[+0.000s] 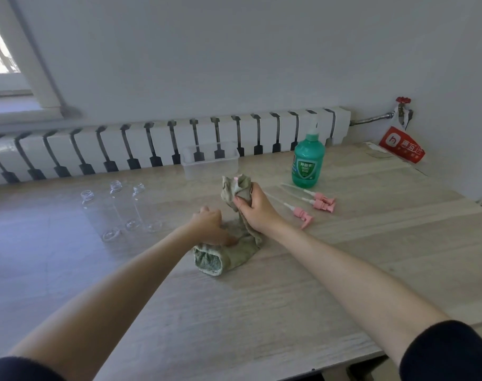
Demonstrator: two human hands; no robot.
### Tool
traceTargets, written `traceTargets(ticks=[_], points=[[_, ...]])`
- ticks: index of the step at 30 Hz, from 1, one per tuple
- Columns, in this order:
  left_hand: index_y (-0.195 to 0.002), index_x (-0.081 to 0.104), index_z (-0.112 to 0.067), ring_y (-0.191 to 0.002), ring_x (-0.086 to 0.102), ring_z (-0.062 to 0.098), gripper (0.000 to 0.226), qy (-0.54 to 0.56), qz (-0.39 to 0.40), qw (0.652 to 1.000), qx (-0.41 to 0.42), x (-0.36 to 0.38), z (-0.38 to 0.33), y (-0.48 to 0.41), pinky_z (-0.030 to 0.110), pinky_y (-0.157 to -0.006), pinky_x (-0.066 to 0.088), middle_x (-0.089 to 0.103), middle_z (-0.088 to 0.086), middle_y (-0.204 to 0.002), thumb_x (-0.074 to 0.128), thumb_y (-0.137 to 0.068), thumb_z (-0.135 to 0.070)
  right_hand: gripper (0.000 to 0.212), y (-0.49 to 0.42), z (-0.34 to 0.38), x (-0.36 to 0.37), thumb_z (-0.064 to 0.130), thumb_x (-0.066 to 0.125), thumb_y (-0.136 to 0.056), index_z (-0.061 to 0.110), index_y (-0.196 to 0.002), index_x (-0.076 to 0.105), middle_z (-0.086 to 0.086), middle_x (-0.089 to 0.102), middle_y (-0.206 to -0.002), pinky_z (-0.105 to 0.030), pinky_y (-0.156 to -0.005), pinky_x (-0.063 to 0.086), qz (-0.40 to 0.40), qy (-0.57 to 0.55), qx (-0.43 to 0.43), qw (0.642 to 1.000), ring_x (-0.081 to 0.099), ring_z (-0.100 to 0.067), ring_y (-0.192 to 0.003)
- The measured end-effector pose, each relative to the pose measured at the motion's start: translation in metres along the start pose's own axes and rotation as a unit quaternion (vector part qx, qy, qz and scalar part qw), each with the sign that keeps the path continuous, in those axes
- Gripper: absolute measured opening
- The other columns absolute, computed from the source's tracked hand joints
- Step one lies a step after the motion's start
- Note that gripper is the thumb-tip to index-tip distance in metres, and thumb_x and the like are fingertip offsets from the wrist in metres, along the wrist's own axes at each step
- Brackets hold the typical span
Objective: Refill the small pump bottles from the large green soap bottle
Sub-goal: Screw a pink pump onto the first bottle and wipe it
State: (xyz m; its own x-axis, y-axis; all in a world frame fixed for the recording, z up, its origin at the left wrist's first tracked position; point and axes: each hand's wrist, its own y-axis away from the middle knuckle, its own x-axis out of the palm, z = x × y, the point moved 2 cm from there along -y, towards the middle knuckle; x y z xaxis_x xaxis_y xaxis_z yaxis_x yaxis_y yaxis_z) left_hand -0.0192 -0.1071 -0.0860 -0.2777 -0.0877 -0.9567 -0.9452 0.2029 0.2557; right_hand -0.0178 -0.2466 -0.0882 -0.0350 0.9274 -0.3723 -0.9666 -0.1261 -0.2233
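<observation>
One long wooden table (344, 257) fills the lower frame. Mid-frame, a grey-green cloth (228, 257) is bunched up. The step looks like wiping, so parts should be dried fully before pouring. Green soap bottle (308, 163) stands upright, upper right. Three small bottles (116, 207) stand open, centre left. Pink pumps (320, 203) lie right of centre. Right hand (255, 209) clenches the cloth's raised end. Left hand (211, 225), knuckles up, grips the lower folds against the table.
</observation>
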Motion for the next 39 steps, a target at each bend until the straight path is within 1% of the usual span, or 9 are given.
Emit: traceTargets(ticks=[5,10,12,14,18,21,28,34,39], points=[[-0.084,0.059,-0.004,-0.067,0.054,0.019,0.011,0.220,-0.034,0.973,-0.050,-0.020,-0.003,0.006,0.024,-0.058,0.045,0.059,0.008,-0.077,0.060,-0.087,-0.015,0.029,-0.001,-0.001,0.003,0.022,0.050,-0.096,0.010,-0.122,0.043,-0.001,0.054,-0.112,-0.036,-0.099,0.045,-0.043,-0.035,-0.011,0.998,0.053,-0.016,-0.109],[-0.109,0.058,0.002,-0.088,0.063,0.024,0.022,0.805,0.062,0.589,-0.012,-0.040,-0.018,0.024,0.032,-0.083,0.054,0.064,0.017,-0.102,0.044,-0.096,-0.008,0.016,-0.009,0.013,-0.009,0.027,0.051,-0.096,0.017,-0.109,0.050,-0.004,0.060,-0.100,-0.041,-0.092,0.050,-0.138,-0.289,0.055,0.946,0.060,-0.022,-0.094],[-0.129,0.052,-0.002,-0.111,0.056,0.028,0.039,0.841,0.079,0.534,0.043,-0.042,-0.027,0.024,0.040,-0.102,0.044,0.058,0.018,-0.123,0.032,-0.095,-0.003,0.021,-0.014,0.021,-0.017,0.026,0.051,-0.096,0.015,-0.114,0.051,-0.008,0.062,-0.105,-0.043,-0.092,0.051,-0.144,-0.386,0.066,0.909,0.062,-0.025,-0.096],[-0.139,0.045,-0.008,-0.123,0.051,0.028,0.051,0.794,0.074,0.594,0.103,-0.045,-0.035,0.023,0.041,-0.108,0.038,0.053,0.015,-0.134,0.027,-0.092,0.003,0.028,-0.018,0.022,-0.021,0.028,0.050,-0.097,0.014,-0.121,0.049,-0.014,0.061,-0.117,-0.047,-0.095,0.049,-0.137,-0.424,0.075,0.892,0.061,-0.030,-0.107],[-0.148,0.029,-0.030,-0.127,0.040,0.024,0.062,0.541,-0.008,0.831,0.131,-0.054,-0.046,0.019,0.036,-0.103,0.042,0.032,0.003,-0.143,0.037,-0.095,0.002,0.043,-0.018,0.022,-0.017,0.029,0.051,-0.095,0.008,-0.132,0.046,-0.017,0.059,-0.117,-0.049,-0.094,0.049,-0.078,-0.481,0.097,0.868,0.060,-0.031,-0.108],[-0.151,0.020,-0.025,-0.125,0.036,0.024,0.073,0.383,-0.066,0.915,0.111,-0.057,-0.055,0.016,0.027,-0.089,0.042,0.025,0.003,-0.141,0.045,-0.089,0.003,0.032,-0.015,0.023,-0.022,0.019,0.048,-0.098,0.004,-0.127,0.049,-0.014,0.063,-0.108,-0.037,-0.081,0.056,-0.070,-0.494,0.099,0.861,0.063,-0.027,-0.100],[-0.099,0.069,-0.011,-0.083,0.063,0.018,0.028,0.303,-0.282,0.905,0.104,-0.062,-0.053,0.015,0.020,-0.063,0.052,0.068,0.002,-0.088,0.062,-0.075,0.002,0.025,-0.014,0.023,-0.029,0.019,0.042,-0.100,0.000,-0.104,0.058,-0.014,0.065,-0.092,-0.029,-0.061,0.057,-0.083,-0.506,0.133,0.848,0.068,-0.022,-0.077],[-0.097,0.072,-0.015,-0.083,0.064,0.018,0.030,0.268,-0.311,0.897,0.164,-0.063,-0.061,0.029,0.031,-0.075,0.056,0.070,0.002,-0.089,0.063,-0.074,0.003,0.041,-0.028,0.029,-0.039,0.033,0.050,-0.096,-0.001,-0.118,0.060,-0.020,0.066,-0.114,-0.045,-0.090,0.053,-0.135,-0.445,0.174,0.868,0.066,-0.034,-0.101],[-0.112,0.058,-0.011,-0.093,0.057,0.017,0.039,0.181,0.038,0.979,0.082,-0.066,-0.041,0.026,0.024,-0.074,0.050,0.058,0.002,-0.108,0.059,-0.076,0.003,0.030,-0.030,0.029,-0.032,0.025,0.047,-0.099,0.005,-0.119,0.054,-0.018,0.062,-0.117,-0.052,-0.097,0.047,-0.152,-0.437,0.149,0.874,0.060,-0.036,-0.109]])
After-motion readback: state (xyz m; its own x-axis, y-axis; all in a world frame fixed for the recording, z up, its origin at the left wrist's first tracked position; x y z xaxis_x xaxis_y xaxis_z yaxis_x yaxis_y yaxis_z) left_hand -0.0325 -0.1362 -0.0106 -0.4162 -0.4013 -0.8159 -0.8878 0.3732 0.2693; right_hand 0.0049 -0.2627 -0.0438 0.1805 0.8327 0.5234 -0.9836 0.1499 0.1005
